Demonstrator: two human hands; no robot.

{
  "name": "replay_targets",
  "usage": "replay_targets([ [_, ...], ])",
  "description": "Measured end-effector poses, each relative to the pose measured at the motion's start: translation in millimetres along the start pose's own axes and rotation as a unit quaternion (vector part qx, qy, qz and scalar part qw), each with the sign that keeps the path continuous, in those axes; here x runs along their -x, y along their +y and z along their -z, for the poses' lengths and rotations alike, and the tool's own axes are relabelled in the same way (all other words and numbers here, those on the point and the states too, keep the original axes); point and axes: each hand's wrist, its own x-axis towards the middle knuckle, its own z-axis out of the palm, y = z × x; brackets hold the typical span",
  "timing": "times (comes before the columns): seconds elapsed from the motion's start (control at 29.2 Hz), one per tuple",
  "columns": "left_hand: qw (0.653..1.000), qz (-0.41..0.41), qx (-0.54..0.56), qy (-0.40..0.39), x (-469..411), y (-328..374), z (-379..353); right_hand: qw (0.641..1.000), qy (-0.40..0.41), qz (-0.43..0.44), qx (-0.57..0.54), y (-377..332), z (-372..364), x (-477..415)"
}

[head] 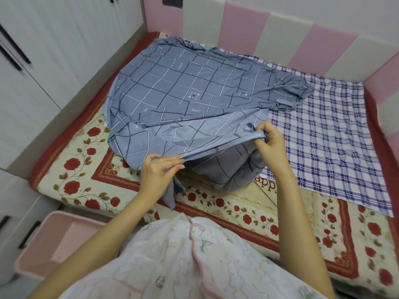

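Observation:
A blue-grey checked cloth (183, 89) with dark and white lines lies spread across the bed, its near part lifted. My left hand (159, 169) pinches the cloth's hemmed edge at the lower left. Further right and a little higher, my right hand (269, 143) grips the same hem, fingers curled round it. The hem runs taut between both hands, and the cloth below it hangs open like a pocket, showing a darker inside.
A white and purple plaid sheet (328, 134) lies under the cloth to the right. The bed has a rose-patterned cover (86, 169). Pink and cream padded panels (302, 37) line the far sides. A pink bin (54, 240) stands on the floor at left, beside white cupboards (43, 61).

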Motion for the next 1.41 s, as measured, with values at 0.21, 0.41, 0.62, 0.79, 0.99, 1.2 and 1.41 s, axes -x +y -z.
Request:
replay_targets([
  [0.21,0.996,0.050,0.028,-0.065,6.3,-5.5,4.0,0.999,0.008,-0.020,0.026,14.4,4.6,2.8],
  [0.41,0.999,0.000,-0.038,-0.034,4.0,3.1,9.3,0.998,0.046,-0.022,0.047,28.2,-1.5,10.8],
  [0.62,0.999,0.018,-0.038,-0.013,-3.2,9.7,14.9,0.987,0.086,-0.031,0.136,44.6,-8.3,20.1],
  [0.79,0.997,-0.042,-0.042,0.050,-12.4,23.4,38.6,0.973,0.186,0.030,0.136,43.0,-15.7,36.8],
  [0.99,0.996,-0.020,-0.081,-0.007,-45.5,22.7,37.7,0.951,-0.091,-0.080,0.283,71.5,-32.5,26.4],
  [1.2,0.995,0.097,-0.021,-0.019,-70.4,22.8,32.3,0.938,-0.143,-0.090,0.301,72.1,-29.9,11.4],
  [1.41,0.995,0.100,-0.018,-0.013,-79.5,17.8,36.9,0.974,0.010,-0.090,0.206,67.3,-17.8,4.4],
])
